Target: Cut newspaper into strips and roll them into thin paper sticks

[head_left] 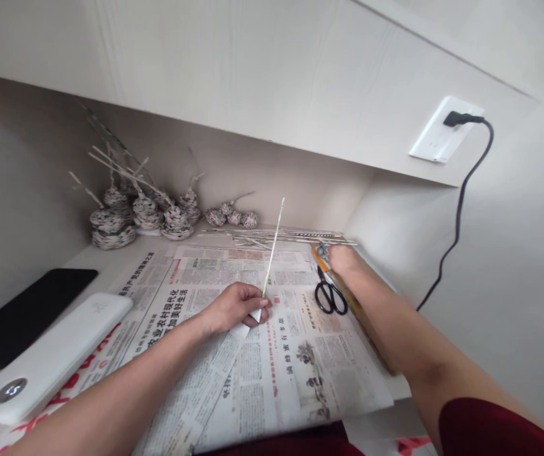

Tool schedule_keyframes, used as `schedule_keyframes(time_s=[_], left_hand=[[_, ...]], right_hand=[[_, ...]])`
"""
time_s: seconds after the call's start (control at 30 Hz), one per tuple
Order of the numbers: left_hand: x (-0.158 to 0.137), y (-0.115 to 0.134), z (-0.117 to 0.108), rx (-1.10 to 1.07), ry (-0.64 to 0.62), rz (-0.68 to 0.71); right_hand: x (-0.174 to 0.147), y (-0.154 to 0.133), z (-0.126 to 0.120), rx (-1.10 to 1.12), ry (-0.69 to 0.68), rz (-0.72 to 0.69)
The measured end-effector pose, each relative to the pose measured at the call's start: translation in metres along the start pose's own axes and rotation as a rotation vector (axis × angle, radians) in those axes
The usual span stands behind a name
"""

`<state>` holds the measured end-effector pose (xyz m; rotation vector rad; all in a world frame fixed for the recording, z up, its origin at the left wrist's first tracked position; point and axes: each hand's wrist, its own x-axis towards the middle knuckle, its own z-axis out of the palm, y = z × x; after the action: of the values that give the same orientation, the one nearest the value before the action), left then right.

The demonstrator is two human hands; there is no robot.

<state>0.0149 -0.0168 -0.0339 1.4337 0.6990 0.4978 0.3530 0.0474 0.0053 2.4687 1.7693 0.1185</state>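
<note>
My left hand is closed on a thin rolled paper stick, pinching its lower end so that it points up and away. From beneath that hand a narrow newspaper strip runs down towards me. At the back right, my right hand has curled fingers beside a small greyish thing; its fingertips are largely hidden, and I cannot make out what it grips. Just below lie an orange-handled tool and black-handled scissors.
Newspaper sheets cover the table. Several woven paper gourds stand back left, with smaller woven balls beside them. Paper sticks lie along the back. A white power bank and black pad lie left. A low panel overhangs.
</note>
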Motion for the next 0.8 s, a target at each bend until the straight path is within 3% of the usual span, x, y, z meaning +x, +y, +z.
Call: schedule_keyframes(time_s=[0.17,0.3,0.37,0.43,0.47,0.6,0.73,0.8], left_hand=[[0.000,0.001,0.001,-0.065,0.018,0.000],[-0.002,0.005,0.002,-0.091,0.037,0.000],[-0.003,0.007,0.002,-0.102,0.048,0.006],[-0.003,0.007,0.002,-0.119,0.055,0.002],[-0.004,0.007,0.002,-0.125,0.058,-0.001],[-0.004,0.006,0.003,-0.130,0.058,0.006],[-0.005,0.007,0.006,-0.093,0.020,0.012],[-0.006,0.007,0.007,-0.073,-0.004,0.005]], right_hand=[[-0.008,-0.006,-0.013,-0.004,0.028,0.044],[-0.024,-0.030,-0.027,0.002,0.021,0.097],[-0.040,-0.049,-0.034,0.041,0.104,0.096],[-0.062,-0.070,-0.037,0.306,0.231,-0.025],[-0.074,-0.080,-0.036,0.502,0.203,-0.135],[-0.114,-0.115,-0.023,1.227,-0.298,-0.478],[-0.130,-0.128,-0.008,1.528,-0.619,-0.543],[-0.130,-0.128,-0.002,1.588,-0.639,-0.511]])
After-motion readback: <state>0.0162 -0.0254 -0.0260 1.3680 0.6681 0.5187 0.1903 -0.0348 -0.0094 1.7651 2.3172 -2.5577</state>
